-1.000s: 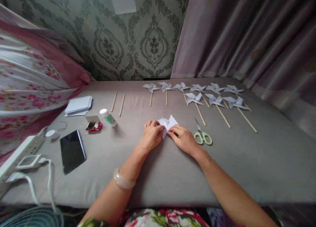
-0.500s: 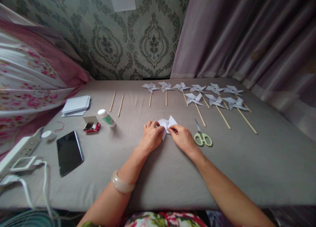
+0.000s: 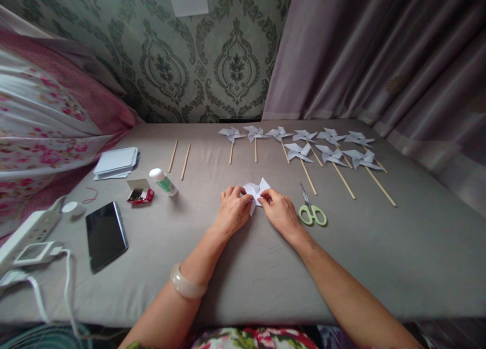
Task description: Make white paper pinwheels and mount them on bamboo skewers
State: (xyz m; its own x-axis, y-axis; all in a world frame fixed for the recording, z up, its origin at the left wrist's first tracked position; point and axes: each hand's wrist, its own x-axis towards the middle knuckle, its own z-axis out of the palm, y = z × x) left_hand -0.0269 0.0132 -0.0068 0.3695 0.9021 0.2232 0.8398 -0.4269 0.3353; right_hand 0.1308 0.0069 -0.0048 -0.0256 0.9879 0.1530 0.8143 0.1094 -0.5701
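Note:
A white paper pinwheel [image 3: 252,189], partly folded, lies on the grey cloth between my hands. My left hand [image 3: 233,207] is closed on its left side, fingers pressed at the paper near the centre. On the other side my right hand [image 3: 279,210] pinches the paper at its right with thumb and index finger. Both hands cover part of the folds, so the centre is partly hidden. Green-handled scissors [image 3: 312,214] lie just right of my right hand. A white glue bottle [image 3: 164,182] with a green label rests on its side, left of my left hand.
Several paper pinwheels on sticks [image 3: 298,152] lie at the back right. Two bare sticks [image 3: 186,162], a paper stack [image 3: 116,163], a small red box [image 3: 140,195] and a phone [image 3: 106,236] lie leftward. A power strip [image 3: 32,228] with white cables occupies the left edge.
My right hand's fingers have shifted slightly on the paper. My left hand holds the same place, and the objects on the table have not moved.

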